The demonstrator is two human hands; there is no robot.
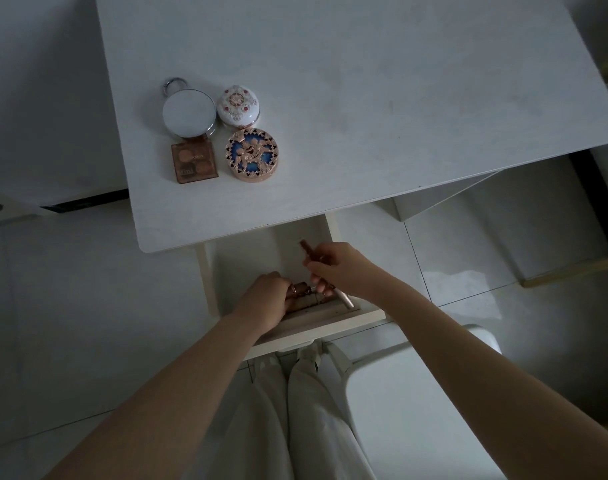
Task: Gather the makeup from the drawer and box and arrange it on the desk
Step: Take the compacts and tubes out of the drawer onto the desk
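four pieces of makeup sit close together on the left part of the white desk (365,98). they are a white round compact (189,112) with a metal ring at its far side, a small domed case (238,106) with a flower pattern just to its right, a square brown eyeshadow palette (194,162) in front of the white compact, and a round gold and blue compact (251,154) beside the palette. under the near edge of the desk the drawer (247,258) is pulled out, and both hands are inside it. the left hand (266,299) is at the front of the drawer, its fingers curled around some brown tubes (301,295) that lie along the front wall. the right hand (340,268) is a little further in, fingers closed around a thin brown pencil (304,247) whose end sticks out toward the desk. a pale gold tube (346,299) points out from under this hand toward the front right corner; i cannot tell if the hand holds it too. below the drawer are white trousers (295,410), and a white chair (417,393) stands at the right.
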